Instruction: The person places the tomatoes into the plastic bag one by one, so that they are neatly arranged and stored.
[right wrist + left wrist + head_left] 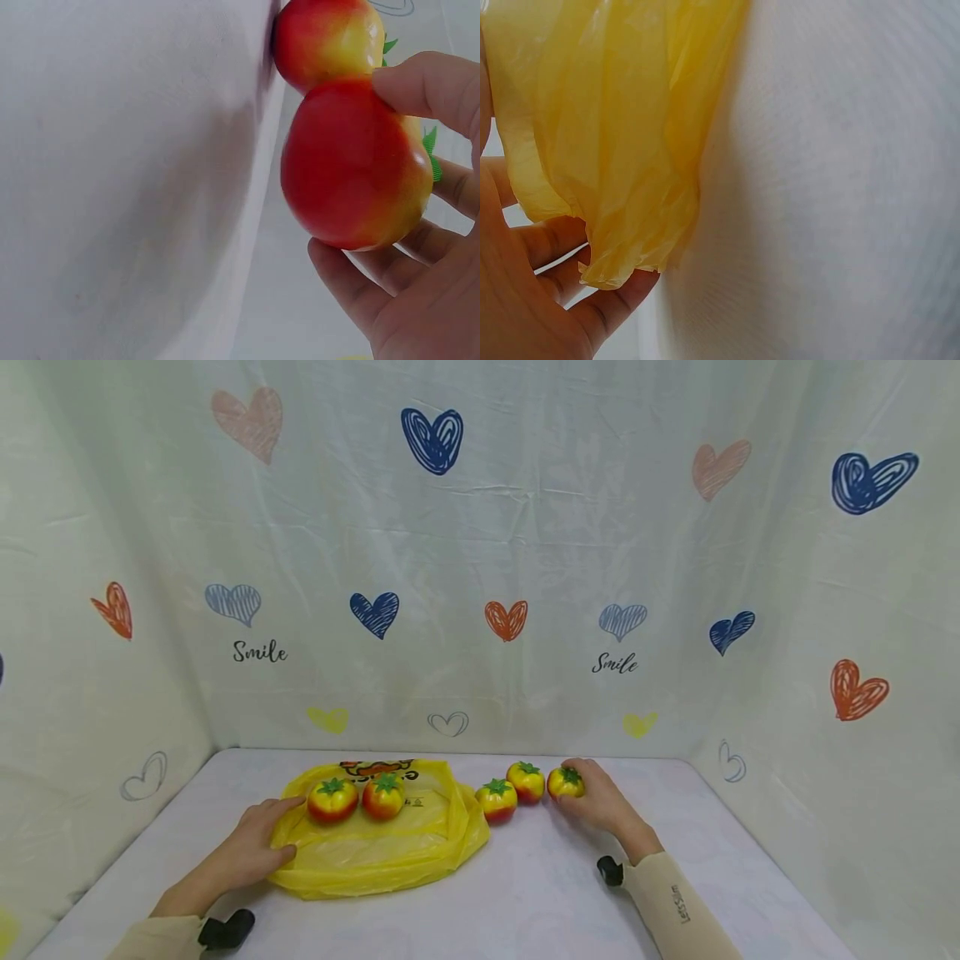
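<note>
**Five tomatoes, one bag**

Now two tomatoes (332, 800) (383, 796) sit on the yellow bag (375, 852); three lie right of it. Right hand (600, 806) curls around the farthest tomato (565, 782). Left hand (251, 852) seemingly pinches the bag's left edge.

Behind the white table (525, 893) you have a pale cloth backdrop (480, 543) printed with blue, orange, pink and yellow hearts and the word "Smile" twice. Two toy tomatoes (358, 798) sit side by side, and two more (512, 792) lie just right of those, close together.
</note>
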Available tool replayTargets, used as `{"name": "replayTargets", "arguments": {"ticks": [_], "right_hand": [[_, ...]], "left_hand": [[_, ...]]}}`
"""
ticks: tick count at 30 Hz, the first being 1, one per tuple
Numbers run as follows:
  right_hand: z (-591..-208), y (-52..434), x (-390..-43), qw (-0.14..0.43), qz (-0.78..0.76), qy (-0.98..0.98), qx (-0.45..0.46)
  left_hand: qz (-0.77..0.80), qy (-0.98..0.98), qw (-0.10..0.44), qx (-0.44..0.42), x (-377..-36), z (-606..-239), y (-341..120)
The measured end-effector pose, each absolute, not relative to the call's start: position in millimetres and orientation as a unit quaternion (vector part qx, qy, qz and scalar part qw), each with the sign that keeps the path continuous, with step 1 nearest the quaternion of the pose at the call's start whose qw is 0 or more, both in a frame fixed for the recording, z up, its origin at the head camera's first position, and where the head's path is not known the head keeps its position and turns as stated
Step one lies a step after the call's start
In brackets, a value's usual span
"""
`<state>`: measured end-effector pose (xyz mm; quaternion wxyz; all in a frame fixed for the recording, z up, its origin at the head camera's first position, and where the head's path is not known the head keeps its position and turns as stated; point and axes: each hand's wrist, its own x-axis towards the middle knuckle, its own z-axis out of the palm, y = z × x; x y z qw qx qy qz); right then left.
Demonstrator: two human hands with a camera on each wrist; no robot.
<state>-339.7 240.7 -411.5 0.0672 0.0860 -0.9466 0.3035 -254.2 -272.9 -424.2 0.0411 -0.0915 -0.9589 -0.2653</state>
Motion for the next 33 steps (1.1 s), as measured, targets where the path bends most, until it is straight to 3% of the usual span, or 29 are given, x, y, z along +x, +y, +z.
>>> {"name": "replayTargets", "arguments": {"ticks": [18,33], "right_hand": [[-399,229,-330,0.132,0.281,-0.937,0.159],[-388,218,-321,0.148,0.274,-0.933,0.181]], "left_hand": [[-0.266,-0.959,0.034,-0.089,-254,-423,-273],[-0.264,-0.959,0.041,-0.093,-254,-423,-273]]}}
